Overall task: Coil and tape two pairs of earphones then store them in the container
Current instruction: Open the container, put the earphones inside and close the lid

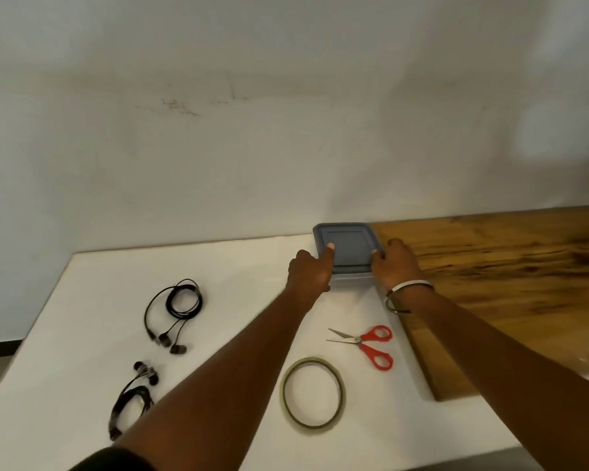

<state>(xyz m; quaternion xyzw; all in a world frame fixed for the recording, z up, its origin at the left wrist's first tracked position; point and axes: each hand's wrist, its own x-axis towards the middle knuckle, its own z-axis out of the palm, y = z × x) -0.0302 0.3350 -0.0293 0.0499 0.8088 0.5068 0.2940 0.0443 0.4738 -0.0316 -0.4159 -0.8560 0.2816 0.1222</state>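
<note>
Hands, left [310,271] and right [397,263], gripping square grey-lidded plastic container [349,248] on smooth white table [82,334].

Grey-blue container lid [349,248], red-handled scissors [368,345], black earphones [176,312]
</note>
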